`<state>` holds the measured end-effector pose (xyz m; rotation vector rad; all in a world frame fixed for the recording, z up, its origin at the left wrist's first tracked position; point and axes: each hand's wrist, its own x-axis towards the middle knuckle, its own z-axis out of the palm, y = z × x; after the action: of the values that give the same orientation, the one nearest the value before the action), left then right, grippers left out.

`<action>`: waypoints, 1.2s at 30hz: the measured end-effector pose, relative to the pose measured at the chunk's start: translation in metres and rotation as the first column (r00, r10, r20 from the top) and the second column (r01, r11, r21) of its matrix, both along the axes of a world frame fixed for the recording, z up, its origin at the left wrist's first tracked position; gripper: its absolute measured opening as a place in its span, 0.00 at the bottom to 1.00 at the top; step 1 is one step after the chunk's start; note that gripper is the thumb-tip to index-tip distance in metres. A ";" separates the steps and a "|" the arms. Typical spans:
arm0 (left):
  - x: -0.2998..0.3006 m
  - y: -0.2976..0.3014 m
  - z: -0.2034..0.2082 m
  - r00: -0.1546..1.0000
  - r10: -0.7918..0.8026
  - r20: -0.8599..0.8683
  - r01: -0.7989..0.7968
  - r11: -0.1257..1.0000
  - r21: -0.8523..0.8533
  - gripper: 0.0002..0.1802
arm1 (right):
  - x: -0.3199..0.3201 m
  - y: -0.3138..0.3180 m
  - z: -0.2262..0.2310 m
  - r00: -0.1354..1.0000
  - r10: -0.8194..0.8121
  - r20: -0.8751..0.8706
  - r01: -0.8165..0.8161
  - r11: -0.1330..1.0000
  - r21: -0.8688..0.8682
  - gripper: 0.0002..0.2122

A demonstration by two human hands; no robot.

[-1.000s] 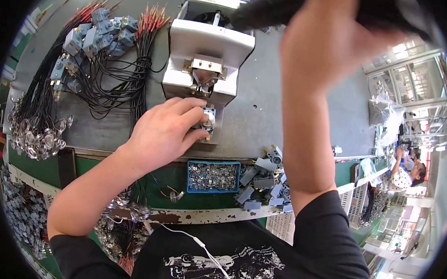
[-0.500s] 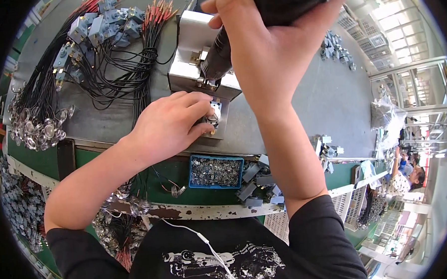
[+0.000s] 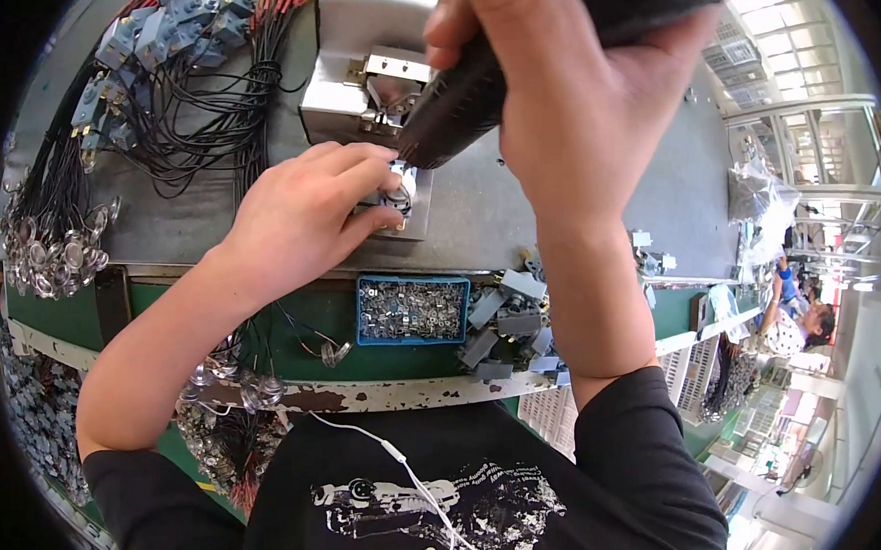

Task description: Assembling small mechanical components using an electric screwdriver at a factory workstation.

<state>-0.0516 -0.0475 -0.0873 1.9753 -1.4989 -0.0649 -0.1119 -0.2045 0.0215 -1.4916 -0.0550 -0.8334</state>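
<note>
My right hand (image 3: pixel 591 121) is wrapped round a black handheld power tool, seemingly an electric screwdriver (image 3: pixel 463 107), tilted down to the left. The tool's lower end is beside the fingertips of my left hand (image 3: pixel 310 202); its very tip is hidden. Between thumb and fingers, my left hand pinches a small part of white and shiny metal (image 3: pixel 402 193). That part rests on a flat metal plate (image 3: pixel 420 212). Just beyond it stands a pale metal fixture (image 3: pixel 339 83) with a small bracket mechanism (image 3: pixel 397 70).
A blue tray (image 3: pixel 414 339) of tiny metal pieces lies nearest me, with grey switch housings (image 3: pixel 516 323) to its right. Bundled black cables (image 3: pixel 227 117) with grey housings and round metal ends (image 3: pixel 56 254) spread leftward. A co-worker (image 3: pixel 806 323) is at the far right.
The electric screwdriver's lower end has moved off the fixture's front toward the small part at my left fingers. My left hand keeps its pinch. The whole view has shifted slightly.
</note>
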 end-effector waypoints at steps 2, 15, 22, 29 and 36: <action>0.000 -0.001 0.000 1.000 -0.002 0.001 0.002 1.000 0.008 0.17 | 0.010 -0.008 -0.011 0.995 0.063 0.071 -0.065 0.997 0.034 0.23; -0.001 0.001 -0.003 0.999 0.021 0.046 -0.021 1.000 -0.001 0.14 | 0.011 -0.008 -0.025 0.976 0.049 0.212 -0.043 0.999 -0.031 0.24; -0.001 -0.001 0.004 1.000 0.010 0.019 -0.011 0.998 0.056 0.14 | 0.022 -0.009 -0.024 0.905 0.163 0.394 -0.079 0.972 -0.223 0.25; -0.002 -0.004 0.005 0.999 0.026 0.022 -0.027 0.998 0.050 0.14 | 0.021 -0.006 -0.017 0.976 0.208 0.066 -0.211 0.976 0.046 0.25; -0.002 -0.005 0.006 0.997 0.017 -0.071 -0.014 0.999 0.045 0.13 | 0.023 -0.013 -0.026 0.962 0.262 0.079 -0.262 0.965 -0.017 0.25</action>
<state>-0.0538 -0.0520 -0.0811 1.9986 -1.4477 -0.1613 -0.0891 -0.2178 -0.0045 -1.4184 -0.3096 -0.6781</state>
